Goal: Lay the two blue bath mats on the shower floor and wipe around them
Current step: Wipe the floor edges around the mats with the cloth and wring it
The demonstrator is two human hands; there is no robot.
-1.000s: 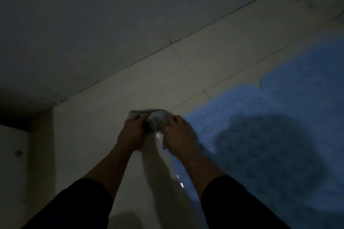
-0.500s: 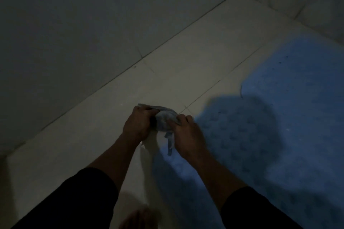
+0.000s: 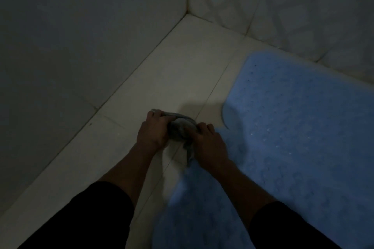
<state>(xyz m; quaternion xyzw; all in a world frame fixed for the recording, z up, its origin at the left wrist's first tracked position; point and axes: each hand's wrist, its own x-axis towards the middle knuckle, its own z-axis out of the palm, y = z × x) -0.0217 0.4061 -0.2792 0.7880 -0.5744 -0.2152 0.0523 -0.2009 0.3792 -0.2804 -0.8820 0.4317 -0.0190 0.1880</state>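
view has swung right since a second ago: the far corner of the walls now shows and more of the far blue mat. left to right: my left hand curls round the grey cloth, my right hand pinches its other end, a tail hanging over the tiled floor. near blue mat lies under my right forearm.
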